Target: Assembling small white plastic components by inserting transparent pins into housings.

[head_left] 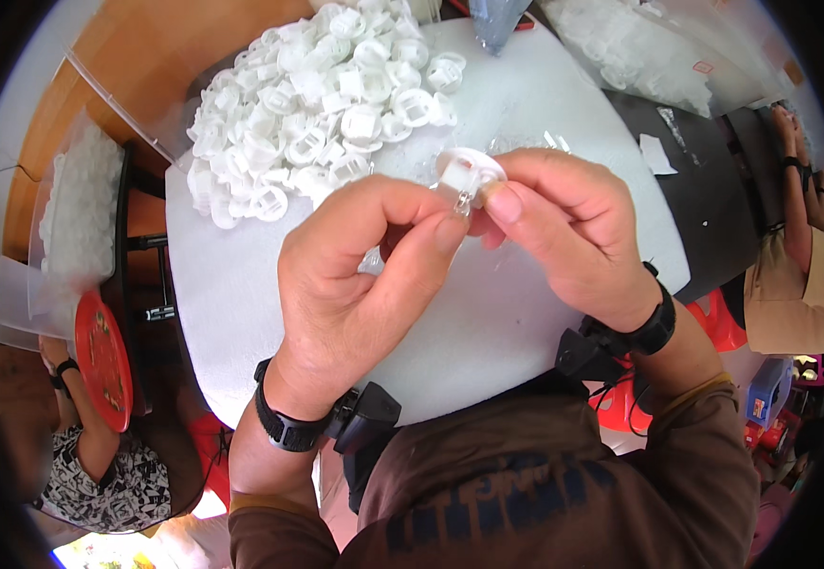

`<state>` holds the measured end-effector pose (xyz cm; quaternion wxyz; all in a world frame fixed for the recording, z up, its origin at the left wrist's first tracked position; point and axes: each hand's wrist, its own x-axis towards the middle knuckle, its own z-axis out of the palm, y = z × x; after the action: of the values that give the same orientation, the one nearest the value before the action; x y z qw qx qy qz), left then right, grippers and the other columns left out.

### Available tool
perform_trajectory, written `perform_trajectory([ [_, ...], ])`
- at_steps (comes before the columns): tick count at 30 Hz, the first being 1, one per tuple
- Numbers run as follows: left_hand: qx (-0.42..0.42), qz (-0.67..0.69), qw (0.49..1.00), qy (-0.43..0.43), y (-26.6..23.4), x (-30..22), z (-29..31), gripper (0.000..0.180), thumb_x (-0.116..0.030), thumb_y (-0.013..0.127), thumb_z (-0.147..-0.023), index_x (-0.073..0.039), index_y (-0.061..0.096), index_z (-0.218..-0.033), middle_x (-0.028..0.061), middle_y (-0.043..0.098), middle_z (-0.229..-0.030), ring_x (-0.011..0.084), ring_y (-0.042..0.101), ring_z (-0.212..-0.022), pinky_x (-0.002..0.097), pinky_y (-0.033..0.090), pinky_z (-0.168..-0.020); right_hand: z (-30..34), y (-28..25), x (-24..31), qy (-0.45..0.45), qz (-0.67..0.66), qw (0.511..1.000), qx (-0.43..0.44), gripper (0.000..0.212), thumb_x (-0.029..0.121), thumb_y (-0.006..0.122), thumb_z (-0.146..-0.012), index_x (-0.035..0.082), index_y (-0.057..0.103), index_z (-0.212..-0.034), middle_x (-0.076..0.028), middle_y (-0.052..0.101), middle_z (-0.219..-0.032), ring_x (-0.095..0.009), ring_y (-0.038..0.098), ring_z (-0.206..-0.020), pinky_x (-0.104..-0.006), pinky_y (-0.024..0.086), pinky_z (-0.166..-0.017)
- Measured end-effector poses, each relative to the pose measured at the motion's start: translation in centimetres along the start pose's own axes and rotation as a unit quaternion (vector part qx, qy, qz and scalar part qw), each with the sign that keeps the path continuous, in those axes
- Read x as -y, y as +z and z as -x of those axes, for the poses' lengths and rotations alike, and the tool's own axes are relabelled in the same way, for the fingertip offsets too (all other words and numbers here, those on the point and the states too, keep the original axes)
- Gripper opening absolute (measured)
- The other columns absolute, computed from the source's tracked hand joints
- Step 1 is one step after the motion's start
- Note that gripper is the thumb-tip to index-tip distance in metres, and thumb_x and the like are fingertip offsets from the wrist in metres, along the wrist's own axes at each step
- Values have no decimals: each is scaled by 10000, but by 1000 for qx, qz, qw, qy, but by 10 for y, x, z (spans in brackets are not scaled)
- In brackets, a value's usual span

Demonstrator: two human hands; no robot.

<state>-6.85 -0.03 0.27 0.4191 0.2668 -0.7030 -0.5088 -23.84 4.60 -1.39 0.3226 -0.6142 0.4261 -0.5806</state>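
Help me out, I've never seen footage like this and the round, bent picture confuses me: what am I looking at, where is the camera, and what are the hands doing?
There is one picture, taken by a wide fisheye camera worn on a person's head and looking down, which is why straight edges bend near the rim. No machine is involved: two bare hands reach in from below, each with a black band on the wrist. The left hand and the right hand together pinch one small white round plastic part, with a tiny clear piece at its lower edge. They work over a white tabletop. Behind them lies a pile of similar white plastic parts. Other people sit at the left and right edges.
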Motion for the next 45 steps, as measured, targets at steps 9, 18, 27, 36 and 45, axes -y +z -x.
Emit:
perform_trajectory([
  [9,19,-9,999,-26,-5,-6,9,25,14,603,-776,-1,584,-771,18,547,-681,63,484,-579,197,386,-540,-44,-82,45,51,-51,979,-193,242,214,507,-874,0,605,-929,-72,620,-793,-117,553,-646,-242,435,-600],
  [18,-66,-66,995,-25,-19,-5,-7,36,-30,591,-802,3,593,-817,10,541,-681,56,463,-589,189,378,-547,-61,-88,50,58,-95,981,-159,399,208,437,-919,-21,410,-1244,-167,511,-1148,-237,590,-930,-313,475,-790],
  [27,-85,-288,952,-52,-66,21,-15,136,-97,542,-808,30,556,-853,51,545,-699,101,455,-613,232,389,-573,-47,-25,-16,208,127,968,66,252,199,602,-842,19,605,-1018,31,578,-865,-36,495,-826,-182,388,-742],
  [36,12,-353,926,-132,-63,17,-12,128,-77,574,-801,5,576,-900,-21,537,-775,54,418,-650,188,375,-607,-41,-31,-25,161,245,945,143,212,157,577,-852,8,595,-1002,8,580,-852,-52,497,-775,-191,390,-705],
  [45,7,-385,916,-111,-63,24,-17,120,-45,581,-798,6,580,-906,-23,549,-778,36,426,-660,175,373,-609,-40,-26,-14,192,165,961,110,188,118,557,-863,-7,590,-1000,7,579,-846,-46,509,-789,-178,390,-702],
])
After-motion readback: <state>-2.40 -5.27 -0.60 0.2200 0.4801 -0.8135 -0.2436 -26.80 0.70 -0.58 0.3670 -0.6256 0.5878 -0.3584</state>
